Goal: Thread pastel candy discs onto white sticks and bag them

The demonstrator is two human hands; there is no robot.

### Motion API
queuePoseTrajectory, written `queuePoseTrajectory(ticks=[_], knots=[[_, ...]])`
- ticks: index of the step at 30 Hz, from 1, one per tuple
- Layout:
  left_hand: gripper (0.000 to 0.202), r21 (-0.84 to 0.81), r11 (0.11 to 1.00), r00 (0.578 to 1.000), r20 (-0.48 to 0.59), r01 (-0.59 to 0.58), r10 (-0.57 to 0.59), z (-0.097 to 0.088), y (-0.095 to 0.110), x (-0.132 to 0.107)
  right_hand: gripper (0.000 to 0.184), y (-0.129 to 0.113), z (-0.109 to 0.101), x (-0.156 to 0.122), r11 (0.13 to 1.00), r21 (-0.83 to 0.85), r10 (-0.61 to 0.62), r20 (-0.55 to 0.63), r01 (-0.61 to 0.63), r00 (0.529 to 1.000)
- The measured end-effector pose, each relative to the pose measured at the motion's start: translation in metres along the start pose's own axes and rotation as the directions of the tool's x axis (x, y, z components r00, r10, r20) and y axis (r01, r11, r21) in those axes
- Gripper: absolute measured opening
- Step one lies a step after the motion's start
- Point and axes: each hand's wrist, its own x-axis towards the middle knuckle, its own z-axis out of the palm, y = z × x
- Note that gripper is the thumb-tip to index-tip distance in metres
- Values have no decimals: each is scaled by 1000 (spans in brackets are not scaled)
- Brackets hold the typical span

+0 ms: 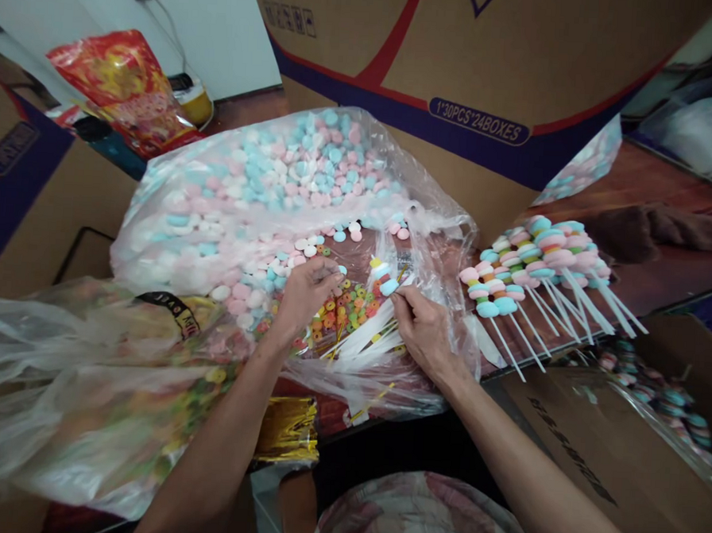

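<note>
My right hand (423,324) pinches a candy skewer (385,278) low on its stick; blue, white and yellow pieces are threaded on it. To its left, my left hand (307,293) is closed in a pinch, with a small pale-blue candy (342,270) at its fingertips. Below and between the hands lie ring-shaped gummies (325,316) in orange, green and red, beside a bundle of white sticks (361,342). Just beyond, a large clear plastic bag (443,203) spreads open with pink, white and blue candies (319,165) inside.
Finished-looking candy skewers (541,252) lie piled at the right. A large cardboard box (403,46) stands behind. A bag of ring gummies (145,414) is at the lower left, near gold twist ties (288,430). An open carton (609,447) sits lower right; a red packet (127,87) stands back left.
</note>
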Motion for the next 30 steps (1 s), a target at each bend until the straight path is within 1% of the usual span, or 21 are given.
queuePoseTrajectory(ticks=[2,4,5,7,9,11,13,15,17,19,21,23,26,28,30], knots=[[30,-8,999,999,-14,47,-47,-2,-3,-1,20,1,1,0,1000,-13,-10,10,10,1000],[27,26,998,998,1,57,-57,-4,-5,-1,21,1,2,0,1000,-24,-14,10,14,1000],[23,63,997,999,20,34,-36,-5,-5,0,21,1,2,0,1000,-26,-15,9,15,1000],[17,171,983,995,80,-66,53,-5,-4,1,21,1,2,0,999,-27,-16,11,17,1000],[16,297,935,976,156,-192,151,-1,0,2,21,1,2,0,999,-31,-17,17,18,1000],[14,416,865,955,214,-280,206,5,4,3,22,1,2,-1,999,-37,-19,26,20,999],[16,512,796,943,245,-323,225,12,6,5,22,1,2,-1,999,-43,-18,33,19,999],[21,563,745,931,284,-357,230,17,7,5,23,1,2,-1,998,-52,-18,32,20,999],[22,577,721,917,332,-384,223,18,7,6,22,2,3,-1,998,-59,-20,28,22,999],[21,578,722,917,339,-380,211,19,6,6,22,2,3,-1,998,-62,-23,25,24,999],[18,560,755,935,286,-340,208,18,4,6,22,2,3,-1,998,-61,-22,27,24,999],[13,482,831,957,208,-279,201,17,2,6,22,2,3,-1,998,-55,-22,31,24,999],[6,240,958,987,81,-158,142,13,1,6,22,2,3,-1,998,-52,-22,39,24,999],[6,75,993,996,20,-89,87,7,3,5,22,2,3,-1,998,-58,-16,39,18,999],[12,-32,998,998,-32,-61,60,-1,7,1,22,1,3,-1,998,-61,-6,45,9,999]])
